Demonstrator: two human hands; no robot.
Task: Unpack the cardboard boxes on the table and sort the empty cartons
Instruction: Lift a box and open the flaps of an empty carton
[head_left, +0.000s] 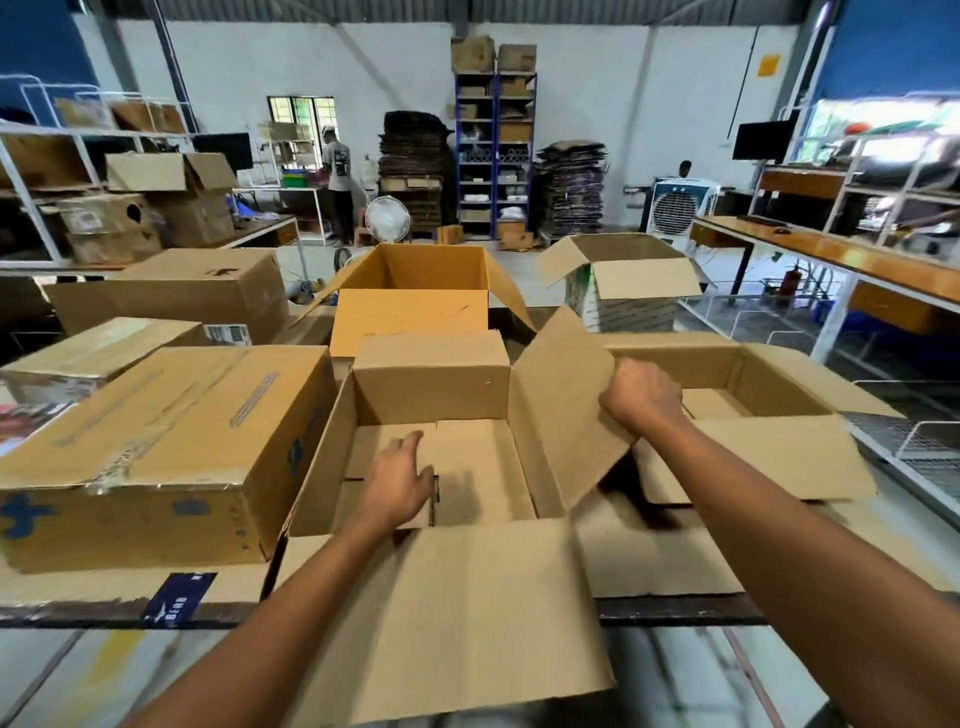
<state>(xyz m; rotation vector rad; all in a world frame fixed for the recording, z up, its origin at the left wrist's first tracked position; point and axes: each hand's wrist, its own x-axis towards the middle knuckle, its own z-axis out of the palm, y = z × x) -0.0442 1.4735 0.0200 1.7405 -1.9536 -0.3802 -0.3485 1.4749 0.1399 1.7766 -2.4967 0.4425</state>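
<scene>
An open brown carton (431, 395) stands in front of me with all its flaps spread. Inside it lie flat cardboard pieces (488, 467). My left hand (397, 480) reaches down into the carton, fingers loosely spread over those pieces. My right hand (641, 397) grips the top edge of the carton's right flap (563, 410), which stands tilted upward. The near flap (467, 618) hangs over the table edge toward me.
A sealed taped box (156, 452) sits at my left, with more closed boxes (197, 291) behind it. An open carton (753, 395) lies at the right, another open one (431, 296) behind. Benches, shelves and two people stand further back.
</scene>
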